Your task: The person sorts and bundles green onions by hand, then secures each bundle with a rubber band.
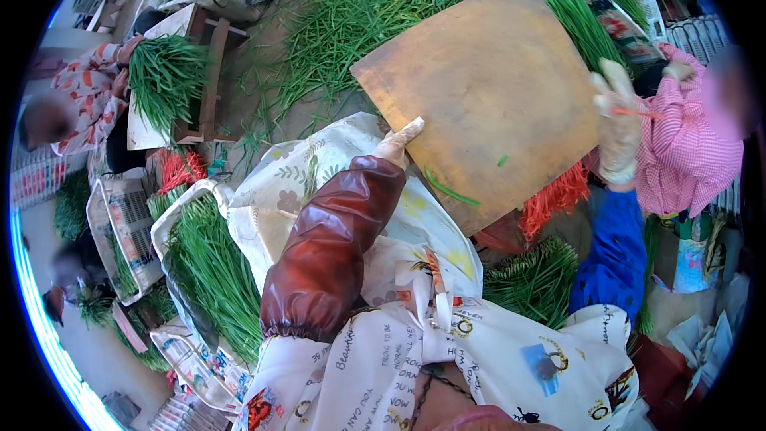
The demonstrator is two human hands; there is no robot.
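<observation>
A worn tan board [487, 104] lies in front of me, with a loose piece of green stalk [452, 189] near its lower edge. My left hand [396, 142], in a pale glove below a shiny brown-red sleeve, is at the board's left edge; one finger points over it and the others are hidden. To the right of the board, my right hand [618, 128] is raised in a whitish glove, with a thin red strand [638, 113] across it, apparently held. Long green chives [568, 12] lie along the board's far right edge, beyond that hand.
Loose chives [359, 28] cover the ground beyond the board. Red strands [556, 201] hang beside its near right edge. A sack of chives [211, 259] stands at left. One person in pink check [690, 140] sits close at right; another [96, 88] works at a small table [152, 132].
</observation>
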